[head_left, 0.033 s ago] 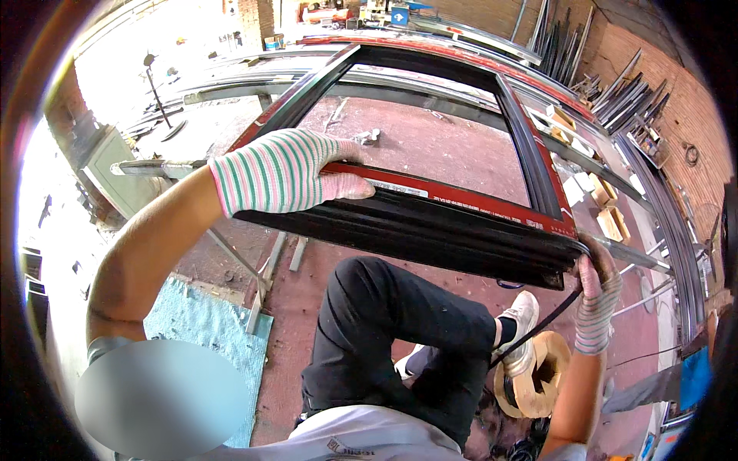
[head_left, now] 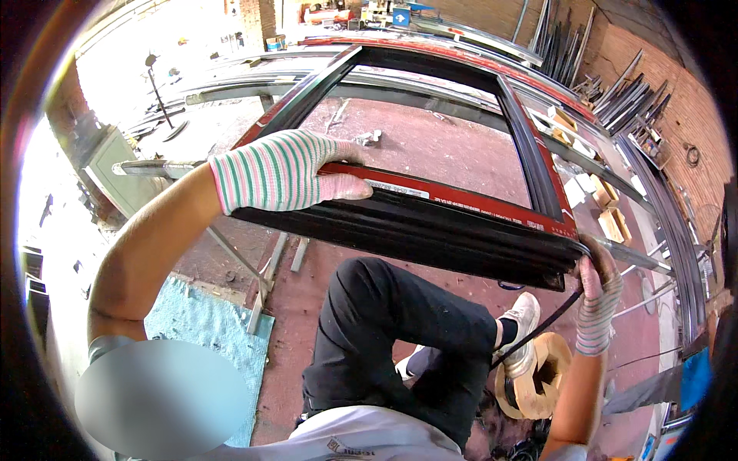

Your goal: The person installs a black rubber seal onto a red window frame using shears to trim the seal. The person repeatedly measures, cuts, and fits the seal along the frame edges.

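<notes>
A window frame [head_left: 415, 244] with black grooved profiles and red film on its faces lies tilted in front of me, its near side toward my body. My left hand [head_left: 288, 173], in a striped knit glove, is closed over the near rail at its left part, thumb on the red face. At the near right corner, my right hand [head_left: 601, 300], gloved the same way, pinches a black rubber strip [head_left: 542, 326] against the frame's end. From there the strip runs down toward the floor past my shoe. The fingertips of my right hand are partly hidden behind the strip and corner.
Metal rails [head_left: 642, 257] of a stand carry the frame. A cardboard reel [head_left: 557, 355] sits on the floor by my white shoe [head_left: 523, 319]. Open cartons [head_left: 603, 192] stand at right, long profiles [head_left: 665, 223] beyond. A light blue mat [head_left: 246, 338] lies at left.
</notes>
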Tool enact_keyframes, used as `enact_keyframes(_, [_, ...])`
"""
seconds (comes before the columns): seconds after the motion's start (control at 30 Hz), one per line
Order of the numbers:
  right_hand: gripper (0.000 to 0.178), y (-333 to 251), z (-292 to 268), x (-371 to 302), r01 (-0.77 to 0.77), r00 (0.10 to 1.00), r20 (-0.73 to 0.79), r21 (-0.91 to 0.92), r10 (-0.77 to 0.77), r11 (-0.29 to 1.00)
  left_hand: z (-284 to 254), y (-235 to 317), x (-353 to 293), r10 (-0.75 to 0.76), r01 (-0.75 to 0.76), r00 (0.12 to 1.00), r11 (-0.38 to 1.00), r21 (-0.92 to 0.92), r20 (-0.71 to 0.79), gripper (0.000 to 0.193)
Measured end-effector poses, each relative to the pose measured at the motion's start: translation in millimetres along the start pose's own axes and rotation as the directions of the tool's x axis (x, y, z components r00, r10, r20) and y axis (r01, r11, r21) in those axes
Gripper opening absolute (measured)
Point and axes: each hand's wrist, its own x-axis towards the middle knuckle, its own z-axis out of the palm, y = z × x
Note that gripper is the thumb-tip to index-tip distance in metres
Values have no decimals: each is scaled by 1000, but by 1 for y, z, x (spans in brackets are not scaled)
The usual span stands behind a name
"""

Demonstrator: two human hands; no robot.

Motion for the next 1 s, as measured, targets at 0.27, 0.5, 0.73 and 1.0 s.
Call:
enact_keyframes(0.27, [35,1,-2,2,37,999,11,-86,-36,996,-5,-2,-11,-132,132,991,980,149,-7,54])
enact_keyframes(0.5, [33,-4,-2,0,-41,998,44,-56,43,998,-14,-16,-18,-120,114,991,990,87,64,51])
enact_keyframes(0.73, [33,1,-2,4,33,999,31,-98,-30,995,-6,-22,-16,-119,114,993,979,170,18,46])
enact_keyframes(1.0, [39,13,-12,10,77,993,102,-200,-57,977,-12,-32,-26,-136,133,991,984,117,16,41])
